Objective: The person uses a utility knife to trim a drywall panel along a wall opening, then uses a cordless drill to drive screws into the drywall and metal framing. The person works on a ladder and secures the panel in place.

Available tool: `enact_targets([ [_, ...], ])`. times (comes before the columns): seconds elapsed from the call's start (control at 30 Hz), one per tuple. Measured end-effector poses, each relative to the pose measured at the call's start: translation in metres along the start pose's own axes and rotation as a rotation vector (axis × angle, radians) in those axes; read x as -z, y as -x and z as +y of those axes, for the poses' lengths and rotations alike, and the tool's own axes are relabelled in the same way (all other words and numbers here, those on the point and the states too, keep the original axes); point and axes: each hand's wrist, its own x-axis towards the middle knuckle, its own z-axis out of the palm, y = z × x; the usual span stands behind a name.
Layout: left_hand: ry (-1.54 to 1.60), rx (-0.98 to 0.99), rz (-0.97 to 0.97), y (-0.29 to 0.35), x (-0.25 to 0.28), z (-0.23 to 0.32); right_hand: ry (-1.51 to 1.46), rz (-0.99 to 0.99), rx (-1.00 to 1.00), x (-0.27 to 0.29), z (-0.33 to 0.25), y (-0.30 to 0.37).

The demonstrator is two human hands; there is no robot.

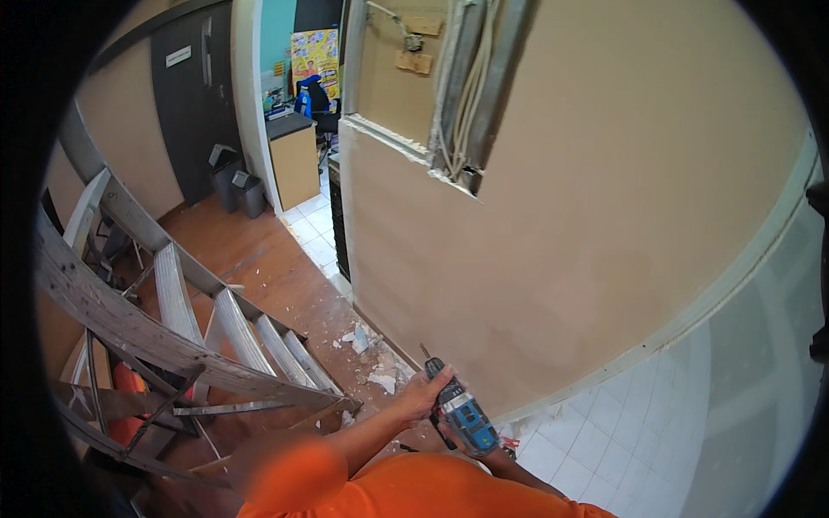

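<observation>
Where visible, left grip (421,395) closed round front of blue drill (468,420), hold of right grip (444,426) unclear.

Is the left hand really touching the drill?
Touching. The head view shows the left hand right against the front part of the drill, with no gap between.

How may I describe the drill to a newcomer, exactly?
Find the large beige wall. Where its lower edge nears the orange shirt, you see the drill. Its blue body and thin bit stand apart from beige and orange.
</observation>
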Motion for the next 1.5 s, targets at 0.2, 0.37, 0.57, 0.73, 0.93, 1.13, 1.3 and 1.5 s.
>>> enact_targets([
  [0.2, -0.402, -0.035, 0.037, -0.018, 0.022, 0.034, -0.138, -0.099, -0.156, 0.007, 0.002, -0.033],
  [0.37, -0.517, 0.012, 0.005, -0.034, 0.064, 0.074, -0.025, -0.263, -0.163, 0.006, 0.018, -0.092],
  [0.57, -0.75, 0.102, 0.084, -0.077, 0.122, 0.132, -0.197, -0.328, -0.184, -0.002, 0.016, -0.2],
  [0.73, -0.881, 0.02, 0.116, -0.101, 0.205, 0.175, -0.143, -0.407, -0.015, 0.0, 0.023, -0.282],
  [0.93, -0.525, 0.009, 0.601, -0.085, 0.28, 0.178, -0.101, -0.41, -0.005, 0.007, 0.022, -0.337],
  [1.13, -0.395, -0.042, 0.627, -0.1, 0.279, 0.192, -0.056, -0.405, -0.031, 0.018, 0.009, -0.365],
  [1.3, -0.41, -0.183, 0.313, -0.173, 0.264, 0.229, -0.025, -0.315, 0.082, 0.029, -0.003, -0.39],
  [1.5, -0.549, -0.016, -0.258, -0.273, 0.249, 0.29, -0.189, -0.25, 0.043, 0.064, -0.036, -0.419],
])
